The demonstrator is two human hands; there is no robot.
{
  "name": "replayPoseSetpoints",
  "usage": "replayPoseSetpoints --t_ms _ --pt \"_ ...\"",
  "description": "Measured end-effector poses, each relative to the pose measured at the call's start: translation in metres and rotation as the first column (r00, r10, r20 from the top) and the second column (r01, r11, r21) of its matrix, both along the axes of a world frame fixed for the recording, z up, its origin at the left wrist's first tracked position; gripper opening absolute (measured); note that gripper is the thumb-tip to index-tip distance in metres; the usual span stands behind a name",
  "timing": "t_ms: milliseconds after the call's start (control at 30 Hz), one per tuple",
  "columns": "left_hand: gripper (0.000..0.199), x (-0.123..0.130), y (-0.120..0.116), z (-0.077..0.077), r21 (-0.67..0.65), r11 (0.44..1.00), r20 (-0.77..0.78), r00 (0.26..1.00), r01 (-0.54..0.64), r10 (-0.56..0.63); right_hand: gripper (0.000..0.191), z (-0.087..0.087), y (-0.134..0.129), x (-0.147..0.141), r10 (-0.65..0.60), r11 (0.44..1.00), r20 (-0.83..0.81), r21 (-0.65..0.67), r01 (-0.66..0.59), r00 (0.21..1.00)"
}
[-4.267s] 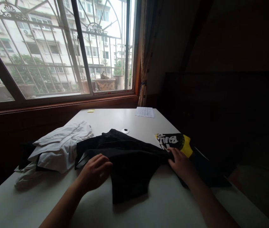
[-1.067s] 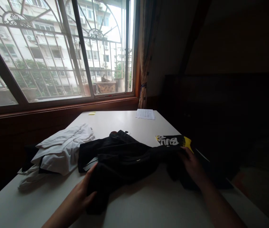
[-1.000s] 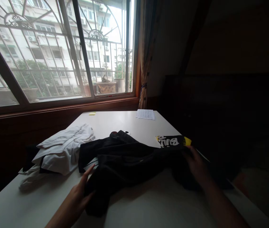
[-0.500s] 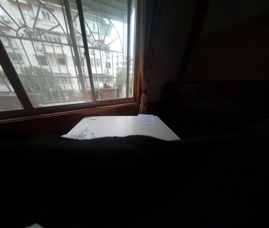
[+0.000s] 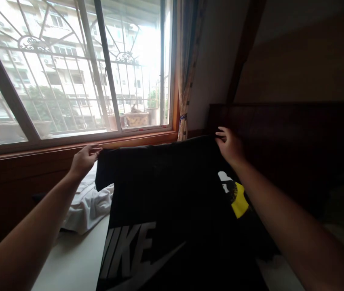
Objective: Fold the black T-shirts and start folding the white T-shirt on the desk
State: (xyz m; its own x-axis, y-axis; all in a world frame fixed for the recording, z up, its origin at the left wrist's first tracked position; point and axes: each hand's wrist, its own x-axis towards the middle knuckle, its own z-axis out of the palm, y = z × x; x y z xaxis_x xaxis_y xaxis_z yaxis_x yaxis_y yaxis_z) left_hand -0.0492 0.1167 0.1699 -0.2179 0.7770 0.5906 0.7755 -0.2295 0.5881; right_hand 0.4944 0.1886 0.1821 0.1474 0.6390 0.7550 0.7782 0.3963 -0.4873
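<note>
A black T-shirt (image 5: 165, 190) is stretched out in front of me over the white table (image 5: 71, 262). Grey lettering and a swoosh show on its lower left part, and a white and yellow print on its right side. My left hand (image 5: 85, 159) pinches the shirt's far left corner, by the sleeve. At the far right corner, my right hand (image 5: 229, 145) grips the cloth between thumb and fingers, with some fingers lifted. The shirt covers most of the tabletop.
Crumpled white cloth (image 5: 89, 206) lies on the table to the left, beside the shirt. Beyond stands a window (image 5: 68, 72) with a wooden sill, and a tied curtain (image 5: 185, 81) hangs at its right. Dark wooden panelling (image 5: 269, 133) is on the right.
The dark cloth that filled the lower view has come down and spread out as a T-shirt over the table. Both hands and forearms now show. The paper and yellow item are now hidden.
</note>
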Motion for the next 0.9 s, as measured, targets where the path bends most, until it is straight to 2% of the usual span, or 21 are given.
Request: replayPoseSetpoints --t_ms 67,100,167,233,333,433,500,533,633,767,900 --pt "0.046 0.004 0.014 -0.028 0.111 0.990 -0.081 0.993 -0.082 0.091 0.051 -0.023 0.010 -0.013 -0.056 0.996 0.132 0.077 0.046 0.990" --pt "0.047 0.009 0.017 -0.041 0.150 0.987 -0.138 0.987 -0.060 0.081 0.055 -0.036 0.011 -0.019 -0.058 0.995 0.207 0.090 0.040 0.977" --pt "0.047 0.027 0.014 -0.067 0.150 0.987 -0.266 0.964 0.057 -0.015 0.058 -0.064 0.007 -0.032 0.000 0.999 0.330 0.049 -0.017 0.944" --pt "0.044 0.053 0.001 -0.093 0.045 0.980 -0.336 0.927 0.195 -0.169 0.055 -0.096 -0.007 -0.047 0.102 0.995 0.411 -0.055 -0.087 0.906" --pt "0.041 0.094 -0.031 -0.137 -0.172 0.906 -0.426 0.800 0.387 -0.422 0.048 -0.147 -0.040 -0.070 0.302 0.940 0.464 -0.290 -0.179 0.833" --pt "0.047 0.118 -0.064 -0.184 -0.337 0.838 -0.483 0.685 0.430 -0.546 0.057 -0.194 -0.079 -0.084 0.491 0.826 0.465 -0.518 -0.224 0.737" --pt "0.054 0.121 -0.080 -0.208 -0.410 0.810 -0.503 0.637 0.419 -0.584 0.061 -0.216 -0.100 -0.087 0.550 0.760 0.448 -0.618 -0.200 0.705" --pt "0.057 0.120 -0.087 -0.217 -0.427 0.807 -0.513 0.626 0.408 -0.587 0.062 -0.223 -0.109 -0.087 0.556 0.746 0.443 -0.638 -0.188 0.703" --pt "0.058 0.113 -0.101 -0.228 -0.433 0.815 -0.543 0.611 0.384 -0.576 0.063 -0.230 -0.126 -0.085 0.550 0.738 0.434 -0.652 -0.172 0.714" --pt "0.062 0.107 -0.121 -0.222 -0.438 0.817 -0.573 0.583 0.376 -0.575 0.064 -0.225 -0.145 -0.085 0.556 0.726 0.426 -0.667 -0.167 0.714" --pt "0.064 0.108 -0.143 -0.219 -0.428 0.822 -0.595 0.568 0.375 -0.569 0.064 -0.228 -0.165 -0.086 0.561 0.722 0.415 -0.669 -0.177 0.716"
